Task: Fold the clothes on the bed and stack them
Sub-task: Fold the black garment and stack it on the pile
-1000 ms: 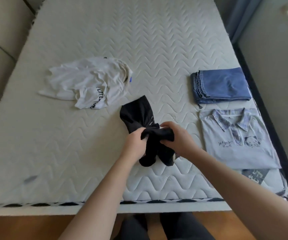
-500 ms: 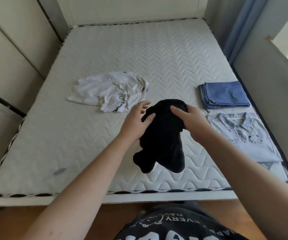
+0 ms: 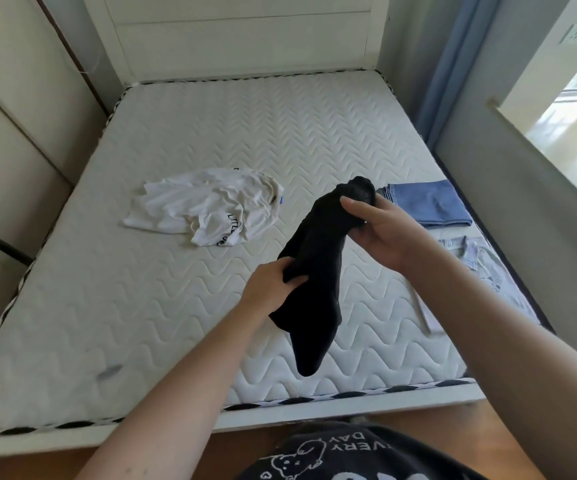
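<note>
A black garment [image 3: 318, 271] hangs bunched in the air above the mattress [image 3: 183, 306]. My right hand [image 3: 380, 233] grips its upper end. Lower down, my left hand [image 3: 273, 285] clutches its left edge, and the loose end dangles below both hands. A crumpled white T-shirt [image 3: 207, 207] lies unfolded left of centre on the mattress. Folded blue jeans [image 3: 432, 202] sit at the right edge. Nearer to me a folded light-grey polo shirt [image 3: 488, 268] lies partly hidden behind my right forearm.
A white headboard [image 3: 245, 36] stands at the far end. Cream wardrobe panels [image 3: 6, 133] run along the left side. A blue curtain [image 3: 450, 64] and a grey wall with a window ledge [image 3: 540, 161] close the right side. Wooden floor [image 3: 37, 462] shows at the bed's foot.
The black garment went from bunched low near the bed's front edge to held high and stretched out. My right hand rose to its top; my left hand slid down its side.
</note>
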A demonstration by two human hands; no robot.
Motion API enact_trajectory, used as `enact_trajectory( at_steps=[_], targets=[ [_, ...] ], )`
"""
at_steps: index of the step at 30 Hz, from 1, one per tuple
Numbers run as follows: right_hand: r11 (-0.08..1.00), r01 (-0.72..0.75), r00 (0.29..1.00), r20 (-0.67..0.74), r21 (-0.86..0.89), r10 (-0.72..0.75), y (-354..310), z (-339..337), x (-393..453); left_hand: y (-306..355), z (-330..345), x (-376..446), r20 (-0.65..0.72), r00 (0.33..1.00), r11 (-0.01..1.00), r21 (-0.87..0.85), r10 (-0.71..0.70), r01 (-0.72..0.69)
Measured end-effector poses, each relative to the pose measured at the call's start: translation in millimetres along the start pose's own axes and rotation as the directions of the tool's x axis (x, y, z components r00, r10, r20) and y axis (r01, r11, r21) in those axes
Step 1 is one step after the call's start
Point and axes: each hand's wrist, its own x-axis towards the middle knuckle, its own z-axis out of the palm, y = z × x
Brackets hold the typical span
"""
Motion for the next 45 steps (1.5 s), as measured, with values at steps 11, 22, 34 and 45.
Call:
enact_trajectory(
  at_steps=[11, 22, 34, 45],
  targets=[
    [0.225, -0.224, 0.902, -0.289, -0.948, -0.319, -8, -99, 40, 10, -58, 61, 0.19, 0.963, 0.781, 0.565, 0.189, -0.265],
    [0.02, -0.116, 0.982, -0.118, -0.993, -0.144, -33, -169, 84, 31, -84, 86, 0.264, 0.964, 0.506, 0.836, -0.033, -0.212],
    [0.268, 0.119, 0.988, 0.14, -0.956, 0.061, -50, -187, 96, 25, -89, 81, 0.377, 0.926, 0.627, 0.716, 0.022, -0.306],
    [0.039, 0.285, 0.951, 0.287, -0.958, 0.118, -20, -165, 97, 8, -120, 68, 0.07, 0.992, 0.931, 0.345, 0.101, -0.119]
  ],
)
